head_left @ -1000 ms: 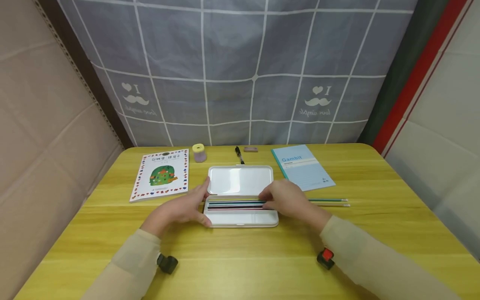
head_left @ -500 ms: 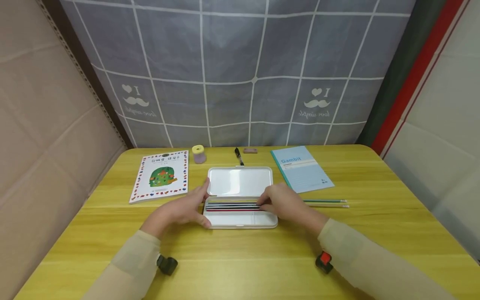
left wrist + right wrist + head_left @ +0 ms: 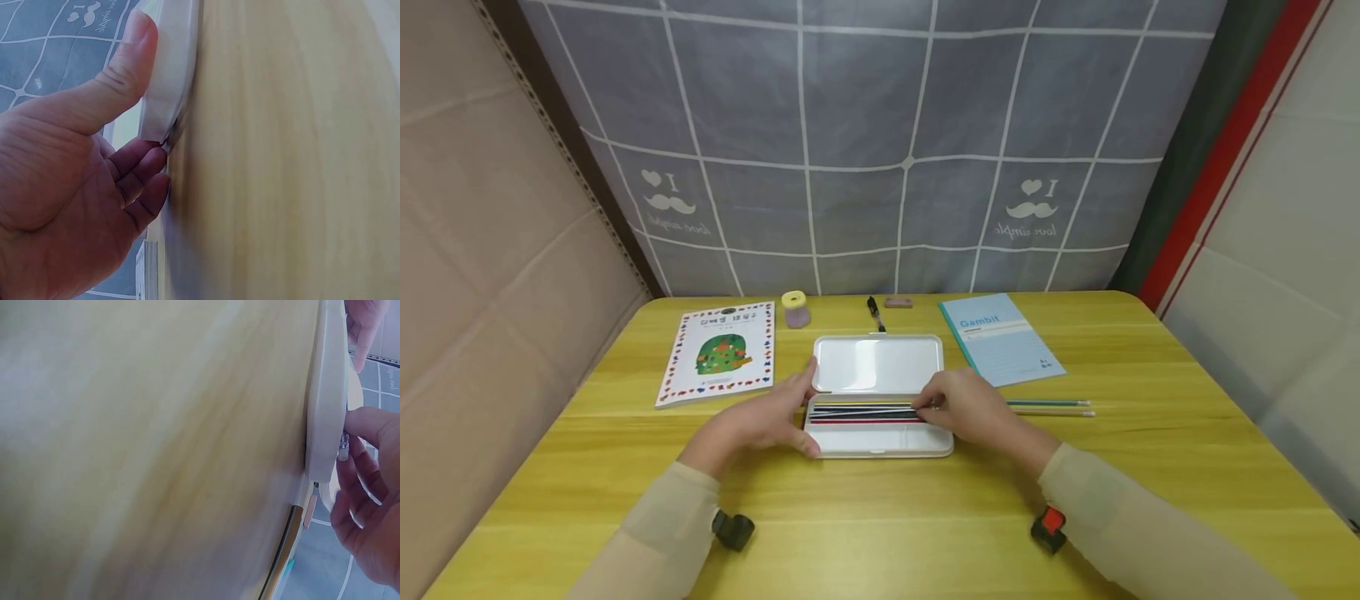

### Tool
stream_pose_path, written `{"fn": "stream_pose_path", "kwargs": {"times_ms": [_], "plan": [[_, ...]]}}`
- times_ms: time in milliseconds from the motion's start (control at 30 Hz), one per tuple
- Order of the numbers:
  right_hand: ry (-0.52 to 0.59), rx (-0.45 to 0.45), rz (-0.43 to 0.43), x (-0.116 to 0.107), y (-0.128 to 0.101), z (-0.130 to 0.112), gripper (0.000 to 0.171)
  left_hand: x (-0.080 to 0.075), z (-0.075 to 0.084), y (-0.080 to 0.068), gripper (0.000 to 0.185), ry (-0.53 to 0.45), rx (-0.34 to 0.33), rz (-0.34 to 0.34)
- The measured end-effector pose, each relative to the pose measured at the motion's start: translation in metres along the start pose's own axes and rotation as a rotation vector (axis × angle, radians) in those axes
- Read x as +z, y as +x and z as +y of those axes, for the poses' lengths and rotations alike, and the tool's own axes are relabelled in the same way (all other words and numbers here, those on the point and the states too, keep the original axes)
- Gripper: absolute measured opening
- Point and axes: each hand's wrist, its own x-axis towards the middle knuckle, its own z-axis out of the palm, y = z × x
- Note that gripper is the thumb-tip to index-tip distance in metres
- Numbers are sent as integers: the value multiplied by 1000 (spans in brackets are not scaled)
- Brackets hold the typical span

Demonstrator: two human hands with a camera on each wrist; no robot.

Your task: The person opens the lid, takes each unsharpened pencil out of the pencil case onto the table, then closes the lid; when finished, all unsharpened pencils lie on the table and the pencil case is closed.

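Has a grey checked curtain [image 3: 850, 200] for a backdrop and, spread out below it, a yellow wood-grain desk [image 3: 880, 525]. Has a picture book [image 3: 722, 357] flat at the left and a light blue notebook [image 3: 1011, 346] flat at the far right, both well apart from the hands, perhaps to avoid crowding the middle. Has a white pencil case [image 3: 861, 442] in the middle, with the lid folded back to the far side, apparently for a free way into the tray. Grips the left end of the case with the left hand [image 3: 763, 421], with the thumb along the near side and the fingers curled at the end, probably against sliding. Pinches the eraser-tipped end of a pencil [image 3: 344, 449] in the fingers of the right hand [image 3: 968, 407], at the right end of the case, likely for steering the length from its tail. Shows a yellow-topped tub [image 3: 796, 309] upright at the far left, beside the book; thin coloured pencils [image 3: 850, 412] lengthwise in the far part of the tray, as suits its shape; two loose pencils [image 3: 1052, 403] just right of the hand, within reach; a black pen [image 3: 875, 311] beyond the lid; and, smallest, a pinkish eraser [image 3: 898, 303] near the far edge.
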Motion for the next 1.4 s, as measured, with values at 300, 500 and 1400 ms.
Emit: {"fn": "stream_pose_path", "kwargs": {"times_ms": [300,500,1400], "plan": [[-9,-44,47,-4,-7,5,9,0,-1,-1,144,5,5,3],[46,-36,83,-6,-16,19,10,1,-1,-1,144,7,15,2],[158,6,123,-41,-56,61,13,0,1,-2,142,-23,9,-15]]}}
